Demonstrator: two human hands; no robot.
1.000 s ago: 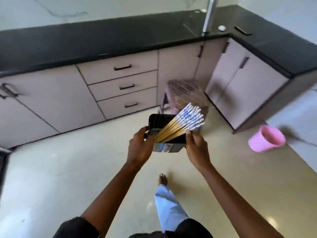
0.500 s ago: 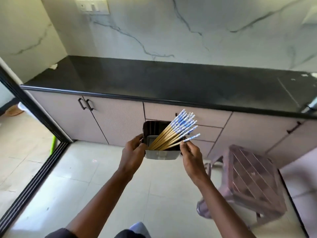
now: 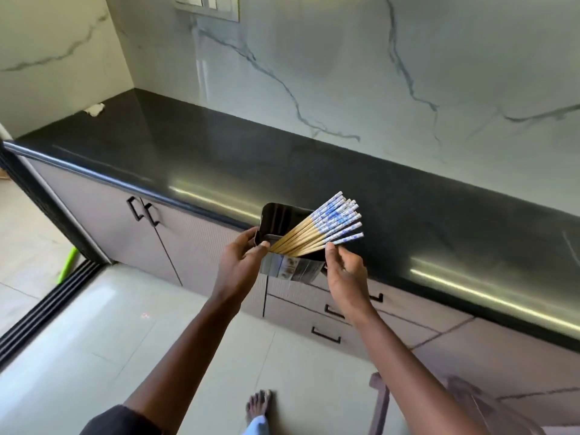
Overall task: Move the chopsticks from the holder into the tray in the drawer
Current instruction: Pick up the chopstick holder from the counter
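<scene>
I carry a black rectangular holder (image 3: 284,215) in the air just in front of the black counter's edge. My left hand (image 3: 243,262) grips its left side. My right hand (image 3: 345,273) grips its right side, fingertips by the lowest chopstick. Several wooden chopsticks (image 3: 317,229) with blue-and-white patterned ends lean out of the holder, fanned up to the right. Below the holder is a stack of shut drawers (image 3: 326,321) with black handles. No tray is in view.
The black counter (image 3: 219,158) runs from back left to front right under a marble wall. A double-door cabinet (image 3: 147,233) is to the left of the drawers. A plastic stool (image 3: 455,406) stands at lower right. My bare foot (image 3: 259,405) is on the tiled floor. A sliding door track (image 3: 47,309) lies left.
The view has swung from the corner counter and pink bucket to this straight counter, and I have come closer to it. Both hands keep the same hold on the holder.
</scene>
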